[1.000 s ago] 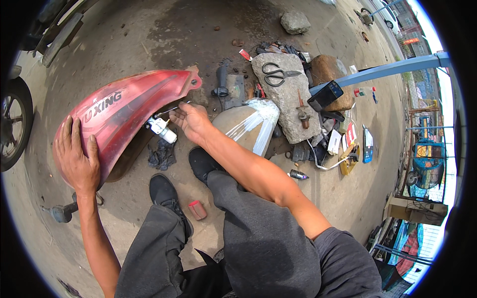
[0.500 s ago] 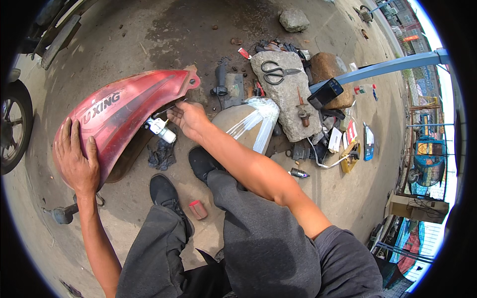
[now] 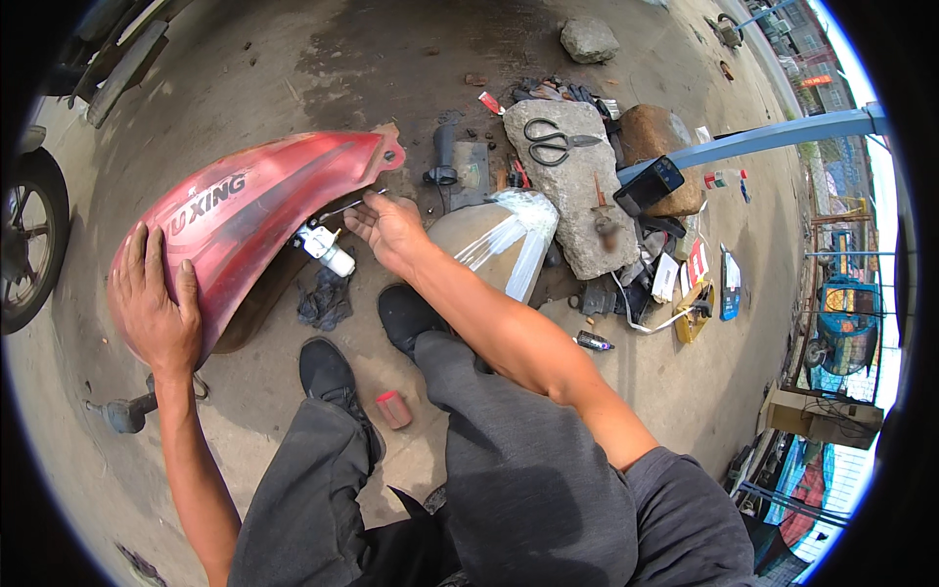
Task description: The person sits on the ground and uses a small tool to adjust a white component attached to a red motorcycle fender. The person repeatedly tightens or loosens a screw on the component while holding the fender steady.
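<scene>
A red motorcycle fuel tank lies on its side at the left. My left hand rests flat on its near end, fingers stretched out. A silver-and-white fuel valve sticks out of the tank's underside. Just right of that valve, my right hand pinches a slim metal wrench that reaches toward the valve's mounting. The wrench's far end is hidden against the tank's edge, so I cannot tell whether it touches a bolt. A dark crumpled rag lies below the valve.
Scissors and a rusty rod-shaped part lie on a stone slab. Beside it are a brown rock, a blue beam and a phone-like device. A plastic-wrapped piece sits near my right arm; a red block lies by my shoe.
My right hand has shifted slightly to the right and turned a little, with the wrench still in its fingers. My left hand stays on the tank. The whole view has moved slightly.
</scene>
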Demonstrator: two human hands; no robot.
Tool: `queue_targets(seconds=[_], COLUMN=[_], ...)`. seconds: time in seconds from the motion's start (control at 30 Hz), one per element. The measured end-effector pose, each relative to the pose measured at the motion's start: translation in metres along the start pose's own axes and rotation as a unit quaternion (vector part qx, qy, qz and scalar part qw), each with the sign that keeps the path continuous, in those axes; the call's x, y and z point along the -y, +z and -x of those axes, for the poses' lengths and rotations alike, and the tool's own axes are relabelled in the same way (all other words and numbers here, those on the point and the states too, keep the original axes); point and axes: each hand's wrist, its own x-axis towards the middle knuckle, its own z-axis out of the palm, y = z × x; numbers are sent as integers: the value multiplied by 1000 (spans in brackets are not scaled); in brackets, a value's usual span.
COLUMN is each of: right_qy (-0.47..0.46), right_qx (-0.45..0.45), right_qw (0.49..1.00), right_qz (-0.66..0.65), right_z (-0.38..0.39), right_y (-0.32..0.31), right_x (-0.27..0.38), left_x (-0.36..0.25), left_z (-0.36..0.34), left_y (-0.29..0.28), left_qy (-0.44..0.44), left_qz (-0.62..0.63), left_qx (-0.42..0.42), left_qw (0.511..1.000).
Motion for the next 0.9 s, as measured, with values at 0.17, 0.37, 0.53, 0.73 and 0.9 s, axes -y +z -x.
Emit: queue_targets(seconds=[0.17,0.37,0.53,0.73,0.9], right_qy=[-113,-126,-128,-63,167], right_qx=[22,39,42,26,-14], right_qw=[989,986,984,994,985], right_qz=[95,101,118,88,-30], right_z=[16,19,20,14,-19], right_y=[10,15,13,11,-4], right_x=[13,9,8,6,-8], left_x=[-11,-1,-2,-2,-4], left_z=[-6,-2,-1,-1,-3], left_y=[-2,-1,0,-2,1], left_qy=[-5,-23,-27,-27,-22], left_qz=[28,33,42,45,47], left_qx=[-3,-9,-13,-15,-19], left_qw=[1000,999,999,999,998])
